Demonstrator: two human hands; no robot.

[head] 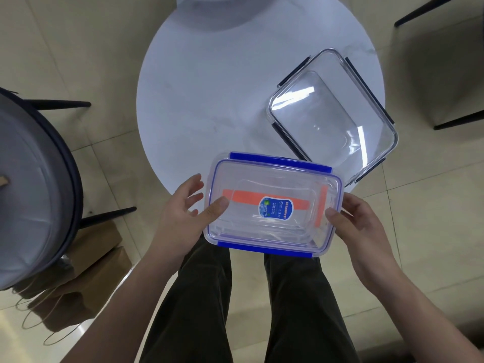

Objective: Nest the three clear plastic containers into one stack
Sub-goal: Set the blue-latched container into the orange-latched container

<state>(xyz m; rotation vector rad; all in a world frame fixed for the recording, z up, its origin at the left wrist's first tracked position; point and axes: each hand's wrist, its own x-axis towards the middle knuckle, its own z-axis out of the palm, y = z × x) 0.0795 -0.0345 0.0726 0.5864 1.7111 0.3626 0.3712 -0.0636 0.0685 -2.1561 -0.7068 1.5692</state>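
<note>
A clear plastic container with blue clips (pixel 272 205) hangs over the near edge of the round white table (pixel 209 87), held between both hands. Through its clear top I see an orange band, a blue label and the outline of a smaller container inside. My left hand (pixel 183 218) grips its left end, thumb on top. My right hand (pixel 358 226) grips its right end, thumb on the rim. A larger clear container with dark clips (pixel 332 113) lies on the table at the right, partly behind the held one.
A grey padded chair with dark legs (pixel 31 184) stands at the left. Brown paper bags (pixel 86 279) sit on the tiled floor beneath it. Dark chair legs (pixel 455 121) show at the right. My legs in dark trousers (pixel 248 310) are below the table edge.
</note>
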